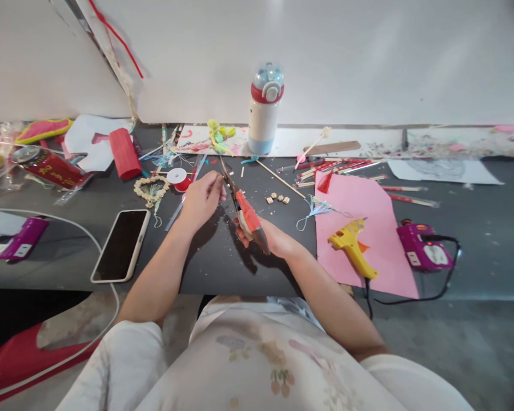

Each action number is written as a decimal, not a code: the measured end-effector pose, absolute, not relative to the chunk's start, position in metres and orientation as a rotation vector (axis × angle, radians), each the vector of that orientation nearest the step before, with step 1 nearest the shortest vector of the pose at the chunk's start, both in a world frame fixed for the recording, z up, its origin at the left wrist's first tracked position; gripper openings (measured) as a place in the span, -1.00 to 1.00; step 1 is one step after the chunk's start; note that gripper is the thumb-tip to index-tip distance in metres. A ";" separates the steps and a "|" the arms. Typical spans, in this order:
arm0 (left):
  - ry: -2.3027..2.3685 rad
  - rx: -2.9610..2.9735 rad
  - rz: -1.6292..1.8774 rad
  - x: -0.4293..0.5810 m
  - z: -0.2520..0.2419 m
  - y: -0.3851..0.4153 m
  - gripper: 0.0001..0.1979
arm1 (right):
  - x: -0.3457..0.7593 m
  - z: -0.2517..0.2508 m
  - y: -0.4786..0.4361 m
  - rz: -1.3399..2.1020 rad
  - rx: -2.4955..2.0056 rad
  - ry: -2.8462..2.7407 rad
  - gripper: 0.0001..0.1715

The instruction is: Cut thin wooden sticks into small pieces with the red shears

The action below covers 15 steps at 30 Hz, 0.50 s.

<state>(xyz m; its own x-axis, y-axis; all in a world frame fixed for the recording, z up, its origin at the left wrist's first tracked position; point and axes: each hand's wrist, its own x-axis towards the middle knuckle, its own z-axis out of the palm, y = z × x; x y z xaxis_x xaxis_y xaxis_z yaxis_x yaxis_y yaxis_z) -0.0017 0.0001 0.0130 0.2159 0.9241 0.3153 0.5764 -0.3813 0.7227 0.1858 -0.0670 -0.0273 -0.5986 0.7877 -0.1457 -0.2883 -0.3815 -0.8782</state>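
My right hand (268, 233) is wrapped round the red-and-dark handles of a pair of shears (249, 214). Their narrow dark blades point away from me and up to the left, close to the fingertips of my left hand (203, 197). The left fingers are curled together in a pinch; whatever they hold is too small or hidden to name. To the right of the shears lie several small beige pieces (278, 198) and a thin wooden stick (280, 178). A white spool with red thread or ribbon (178, 179) stands just left of my left hand.
A white bottle (265, 111) stands at the back. On the right, a yellow glue gun (353, 246) lies on pink paper (368, 205), near a corded purple power box (424, 246). A phone (120, 246), beaded heart (151, 191) and red can (51, 167) are left.
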 end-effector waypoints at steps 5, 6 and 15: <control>1.323 1.961 1.003 -0.002 0.015 0.001 -0.60 | 0.188 -0.023 -0.068 2.066 -0.709 -1.072 -0.24; 1.314 1.945 0.994 -0.002 0.015 0.000 -0.60 | 0.188 -0.022 -0.069 2.070 -0.700 -1.075 -0.20; 1.246 1.781 0.982 -0.001 0.015 0.002 -0.52 | 0.191 -0.025 -0.071 2.059 -0.658 -1.140 -0.37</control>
